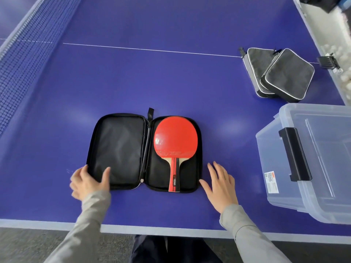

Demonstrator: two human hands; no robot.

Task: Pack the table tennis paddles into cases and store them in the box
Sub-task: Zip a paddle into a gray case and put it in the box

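A black paddle case (117, 149) lies unzipped and spread flat on the blue table. A red paddle (174, 141) rests in its right half, handle pointing toward me. My left hand (89, 182) grips the near left corner of the case's empty left half, thumb on the lining. My right hand (220, 185) lies flat on the table just right of the case, fingers straight, apart from it. A clear plastic box (313, 168) with a black latch stands at the right edge.
Two zipped black cases (279, 74) lie overlapping at the far right. The net (22, 50) runs along the far left. A white bin with balls (340, 54) stands beyond the table's right edge. The table's near edge (152, 229) is right before me.
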